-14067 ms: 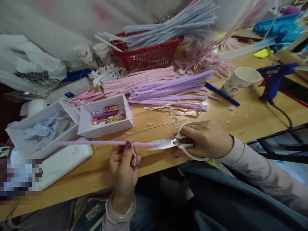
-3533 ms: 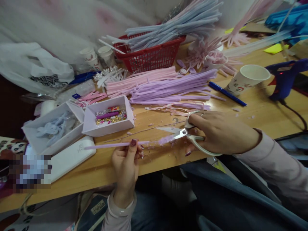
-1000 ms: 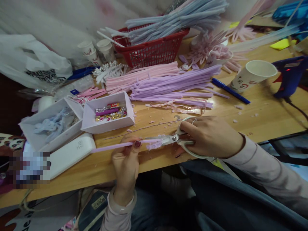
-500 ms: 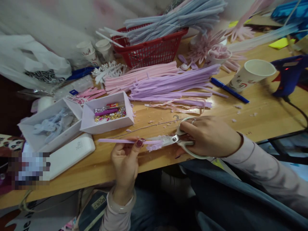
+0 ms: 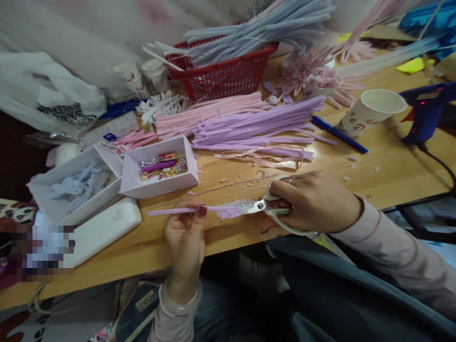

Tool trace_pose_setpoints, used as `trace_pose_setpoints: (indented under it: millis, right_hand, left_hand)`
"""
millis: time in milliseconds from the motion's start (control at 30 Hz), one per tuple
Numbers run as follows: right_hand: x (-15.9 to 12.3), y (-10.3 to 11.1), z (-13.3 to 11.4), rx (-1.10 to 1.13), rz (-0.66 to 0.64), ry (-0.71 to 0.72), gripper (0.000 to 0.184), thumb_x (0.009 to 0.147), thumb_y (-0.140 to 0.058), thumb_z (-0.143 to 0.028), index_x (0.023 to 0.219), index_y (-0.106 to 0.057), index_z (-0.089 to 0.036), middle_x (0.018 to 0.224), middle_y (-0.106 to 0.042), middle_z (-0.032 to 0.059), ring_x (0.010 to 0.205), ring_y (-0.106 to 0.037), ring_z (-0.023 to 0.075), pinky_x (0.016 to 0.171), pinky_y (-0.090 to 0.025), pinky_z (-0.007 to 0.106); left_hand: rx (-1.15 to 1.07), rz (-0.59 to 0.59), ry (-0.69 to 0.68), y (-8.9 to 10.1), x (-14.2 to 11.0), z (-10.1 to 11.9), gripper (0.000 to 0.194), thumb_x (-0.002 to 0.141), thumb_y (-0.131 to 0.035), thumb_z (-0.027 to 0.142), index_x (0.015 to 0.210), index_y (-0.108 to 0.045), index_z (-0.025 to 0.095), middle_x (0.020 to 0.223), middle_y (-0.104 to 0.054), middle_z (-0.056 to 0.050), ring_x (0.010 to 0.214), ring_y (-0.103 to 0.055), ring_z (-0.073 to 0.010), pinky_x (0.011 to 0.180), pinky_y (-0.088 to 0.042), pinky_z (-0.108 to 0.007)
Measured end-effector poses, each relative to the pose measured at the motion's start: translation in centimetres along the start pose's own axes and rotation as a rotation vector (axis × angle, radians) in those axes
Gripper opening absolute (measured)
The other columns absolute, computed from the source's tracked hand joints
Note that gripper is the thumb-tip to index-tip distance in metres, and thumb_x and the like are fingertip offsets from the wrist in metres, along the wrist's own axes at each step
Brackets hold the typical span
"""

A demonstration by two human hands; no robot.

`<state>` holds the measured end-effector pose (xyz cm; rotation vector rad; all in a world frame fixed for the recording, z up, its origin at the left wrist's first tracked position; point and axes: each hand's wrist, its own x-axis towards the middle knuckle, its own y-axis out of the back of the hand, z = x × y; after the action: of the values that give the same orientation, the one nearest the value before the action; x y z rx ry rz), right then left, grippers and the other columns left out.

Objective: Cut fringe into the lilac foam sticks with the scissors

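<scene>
A wooden table (image 5: 388,175) is backed by a pale, pink-blotched backdrop, and near its far edge a red basket (image 5: 221,84) is seen, with blue-grey fuzzy stems (image 5: 256,40) heaped in it. Above the table, close to the near edge, a thin purple stem (image 5: 215,208) is held roughly level, pinched between the thumb and fingers of the left hand (image 5: 183,235). By the right hand (image 5: 308,199), white-handled scissors (image 5: 260,206) are gripped, with fingers curled around the loops. The stem's right end is met by the blades, where purple fluff (image 5: 228,214) is gathered; whether the blades are fully closed cannot be told. Farther from the near edge, a purple bundle (image 5: 260,122) and a pink bundle (image 5: 210,113) are laid side by side. Toward the left edge, a bead box (image 5: 160,186) is set beside a box of light-blue pieces (image 5: 80,202). Toward the right edge, a blue pen (image 5: 339,134), a paper cup (image 5: 363,116) and a blue glue gun (image 5: 425,114) are placed.
</scene>
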<state>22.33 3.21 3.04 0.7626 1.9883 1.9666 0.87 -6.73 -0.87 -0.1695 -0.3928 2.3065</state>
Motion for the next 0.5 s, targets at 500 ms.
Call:
trace_pose_setpoints:
  millis: [500]
  right_hand:
    - [-0.51, -0.01, 0.44, 0.028, -0.051, -0.035, 0.022, 0.083, -0.053, -0.039, 0.070, -0.053, -0.021, 0.054, -0.057, 0.0010, 0.049, -0.054, 0.0156, 0.051, -0.025, 0.028]
  left_hand:
    - [-0.037, 0.039, 0.062, 0.07, 0.04, -0.31, 0.031, 0.053, -0.092, 0.035, 0.069, -0.071, 0.018, 0.069, -0.069, 0.002, 0.062, -0.062, -0.0069, 0.066, -0.052, -0.019]
